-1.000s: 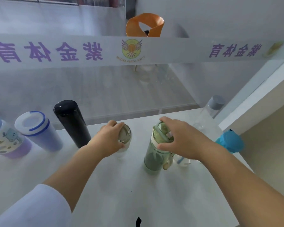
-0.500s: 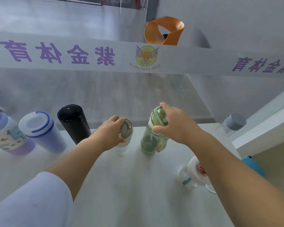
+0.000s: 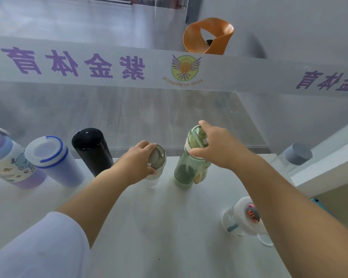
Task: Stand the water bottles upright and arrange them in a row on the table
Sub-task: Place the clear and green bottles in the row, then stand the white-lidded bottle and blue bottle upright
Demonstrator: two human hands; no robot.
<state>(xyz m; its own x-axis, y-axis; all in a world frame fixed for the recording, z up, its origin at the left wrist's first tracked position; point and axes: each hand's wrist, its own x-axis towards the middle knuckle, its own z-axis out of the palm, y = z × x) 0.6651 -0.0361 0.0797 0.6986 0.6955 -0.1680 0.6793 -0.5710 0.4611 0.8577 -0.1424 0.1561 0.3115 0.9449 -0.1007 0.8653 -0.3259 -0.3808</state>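
Several bottles stand upright along the far edge of the white table (image 3: 169, 237): a purple cartoon bottle (image 3: 10, 163), a white bottle with a blue-rimmed lid (image 3: 52, 159) and a black flask (image 3: 92, 151). My left hand (image 3: 137, 163) grips the lid of a small clear bottle (image 3: 156, 167). My right hand (image 3: 215, 147) grips the cap of the green bottle (image 3: 187, 169), which stands just right of it. A clear bottle with a white lid (image 3: 243, 217) sits under my right forearm. A clear bottle with a grey cap (image 3: 293, 155) is at the far right.
A glass wall (image 3: 169, 109) with a frosted band and purple lettering runs right behind the table. An orange chair (image 3: 209, 35) stands beyond it. A white ledge (image 3: 325, 167) borders the table on the right, with a blue object (image 3: 319, 205) partly hidden behind my right arm.
My right hand has carried the green bottle away from me to the far edge, beside the small clear bottle. The white-lidded bottle is now uncovered. The left hand keeps its grip.
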